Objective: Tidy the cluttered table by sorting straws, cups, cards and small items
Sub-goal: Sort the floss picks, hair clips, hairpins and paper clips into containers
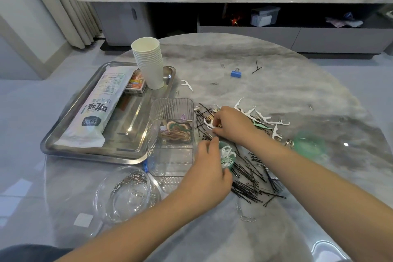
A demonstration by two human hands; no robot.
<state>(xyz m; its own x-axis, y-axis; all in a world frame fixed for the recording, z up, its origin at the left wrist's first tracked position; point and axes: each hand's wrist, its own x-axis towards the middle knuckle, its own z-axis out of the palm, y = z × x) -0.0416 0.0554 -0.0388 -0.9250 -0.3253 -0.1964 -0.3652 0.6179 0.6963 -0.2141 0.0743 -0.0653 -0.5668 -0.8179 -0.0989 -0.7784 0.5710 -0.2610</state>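
Left hand holds green cup of white floss picks. Right hand, just above, maybe pinches small pick among black hairpins.

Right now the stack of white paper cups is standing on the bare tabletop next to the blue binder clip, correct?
Not quite. The head view shows the stack of white paper cups standing in the far right corner of the metal tray, beside the straw packet. The blue binder clip lies apart from it on the table.
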